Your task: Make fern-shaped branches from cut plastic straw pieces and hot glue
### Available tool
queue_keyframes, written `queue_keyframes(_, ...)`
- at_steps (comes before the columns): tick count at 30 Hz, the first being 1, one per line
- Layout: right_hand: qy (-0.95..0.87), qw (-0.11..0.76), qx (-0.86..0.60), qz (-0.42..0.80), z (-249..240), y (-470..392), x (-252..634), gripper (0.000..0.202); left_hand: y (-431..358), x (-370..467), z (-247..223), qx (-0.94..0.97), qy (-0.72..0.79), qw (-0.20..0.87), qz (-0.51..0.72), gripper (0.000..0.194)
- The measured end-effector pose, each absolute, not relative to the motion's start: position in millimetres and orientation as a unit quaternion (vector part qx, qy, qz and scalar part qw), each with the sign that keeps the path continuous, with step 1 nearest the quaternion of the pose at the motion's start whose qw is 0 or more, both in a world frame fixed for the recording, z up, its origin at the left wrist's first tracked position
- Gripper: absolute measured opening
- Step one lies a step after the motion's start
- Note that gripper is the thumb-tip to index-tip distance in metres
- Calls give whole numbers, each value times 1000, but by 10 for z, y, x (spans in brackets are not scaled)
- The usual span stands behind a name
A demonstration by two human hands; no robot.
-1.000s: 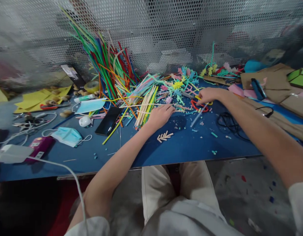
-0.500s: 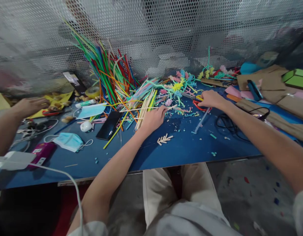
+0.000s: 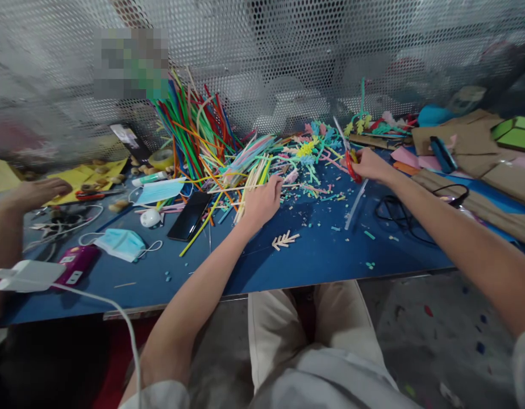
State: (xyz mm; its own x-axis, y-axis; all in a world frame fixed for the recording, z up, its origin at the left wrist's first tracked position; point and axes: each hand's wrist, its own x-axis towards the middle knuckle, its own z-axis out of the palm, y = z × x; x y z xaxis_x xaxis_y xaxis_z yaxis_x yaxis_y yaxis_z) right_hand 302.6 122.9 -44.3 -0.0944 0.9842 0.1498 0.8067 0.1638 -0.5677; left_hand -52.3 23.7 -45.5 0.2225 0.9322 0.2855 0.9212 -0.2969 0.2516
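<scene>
Near the front of the blue surface [image 3: 254,275], a purple block [image 3: 78,266] carries pale labels too small to read, and a little cream leaf-shaped piece [image 3: 285,241] lies flat. Just beyond that piece, the left hand [image 3: 261,200] is curled closed on a thin cream stick [image 3: 228,189], crossing a bundle of cream and yellow sticks [image 3: 256,179], while the right hand [image 3: 369,164] grips red-handled scissors [image 3: 351,166], blades pointing up and away. Farther back, tangled pastel pieces [image 3: 307,149] crowd between the hands, and tall coloured sticks [image 3: 190,128] lean towards a perforated metal screen [image 3: 288,85].
</scene>
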Motion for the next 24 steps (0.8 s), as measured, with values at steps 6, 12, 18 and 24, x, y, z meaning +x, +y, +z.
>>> queue_keyframes(6, -659, 497, -530, 196, -246, 1116, 2708, 59, 200, -552, -416, 755, 596, 16, 273, 47)
queue_keyframes(12, -709, 414, -484, 303, -380, 569, 2281, 67, 80, -614, -326, 715, 594, 25, 367, 59)
queue_keyframes(18, -774, 366, -431, 285, -524, 224, 2010, 64, 22, -578, -329, 726, 592, 31, 348, 60)
queue_keyframes(24, -790, 322, -442, 276, -520, 72, 1937, 57, -46, -493, -320, 748, 572, 8, 337, 54)
